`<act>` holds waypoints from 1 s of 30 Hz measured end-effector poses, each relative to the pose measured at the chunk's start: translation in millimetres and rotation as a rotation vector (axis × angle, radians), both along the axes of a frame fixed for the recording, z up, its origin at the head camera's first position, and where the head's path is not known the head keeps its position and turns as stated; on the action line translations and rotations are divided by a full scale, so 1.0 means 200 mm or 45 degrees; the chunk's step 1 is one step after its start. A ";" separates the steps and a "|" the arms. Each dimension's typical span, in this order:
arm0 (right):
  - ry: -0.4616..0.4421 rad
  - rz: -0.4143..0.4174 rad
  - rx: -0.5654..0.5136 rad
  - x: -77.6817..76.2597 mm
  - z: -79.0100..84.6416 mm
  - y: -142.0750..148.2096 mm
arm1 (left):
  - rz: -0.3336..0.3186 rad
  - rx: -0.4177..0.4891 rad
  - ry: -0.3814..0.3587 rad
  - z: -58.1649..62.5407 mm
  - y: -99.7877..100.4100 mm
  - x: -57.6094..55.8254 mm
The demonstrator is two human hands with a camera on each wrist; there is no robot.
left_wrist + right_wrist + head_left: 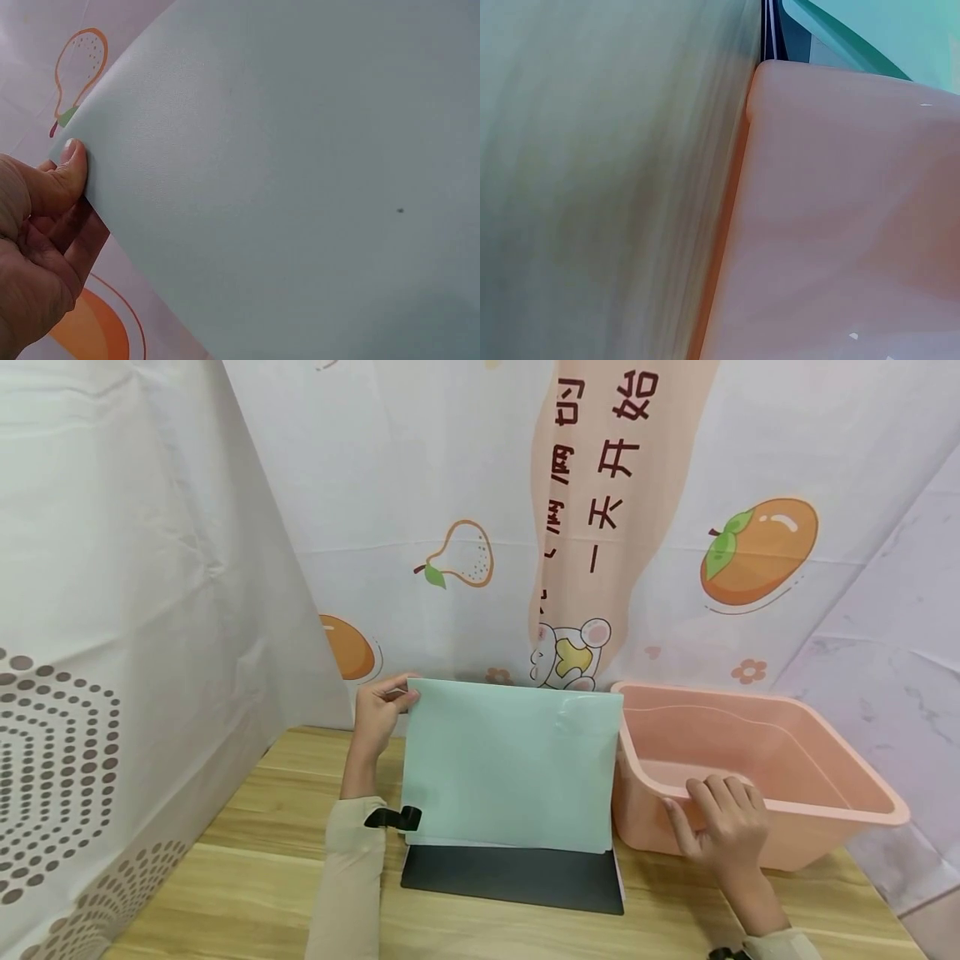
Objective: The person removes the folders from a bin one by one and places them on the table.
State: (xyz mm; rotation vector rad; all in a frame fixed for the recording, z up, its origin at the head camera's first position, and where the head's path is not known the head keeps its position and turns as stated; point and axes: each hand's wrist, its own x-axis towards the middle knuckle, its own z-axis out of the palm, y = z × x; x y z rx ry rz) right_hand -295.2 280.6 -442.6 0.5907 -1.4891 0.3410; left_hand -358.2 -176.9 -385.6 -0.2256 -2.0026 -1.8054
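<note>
My left hand [381, 710] pinches the upper left corner of a light green folder [510, 760], thumb in front and fingers behind. Raised at its far edge, the folder slopes toward me, with a shiny patch near its upper right corner. The left wrist view shows the thumb pressed on its corner and a small dark speck on its face. Under it lies a flat black folder [517, 877], mostly covered, with a thin pale edge showing at its right. To the right, my right hand [727, 827] grips the near rim of a pink plastic basin [832, 814], fingers curled over it.
The basin stands against the folders' right side on a wood-grain table [247, 868]. A white cloth [420, 460] printed with fruit and writing hangs behind the table. Another dotted cloth [150, 568] hangs at the left.
</note>
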 end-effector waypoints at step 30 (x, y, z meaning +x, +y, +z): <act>0.004 0.005 -0.016 0.00 0.01 -0.01 | 0.036 0.060 -0.124 -0.01 -0.03 0.01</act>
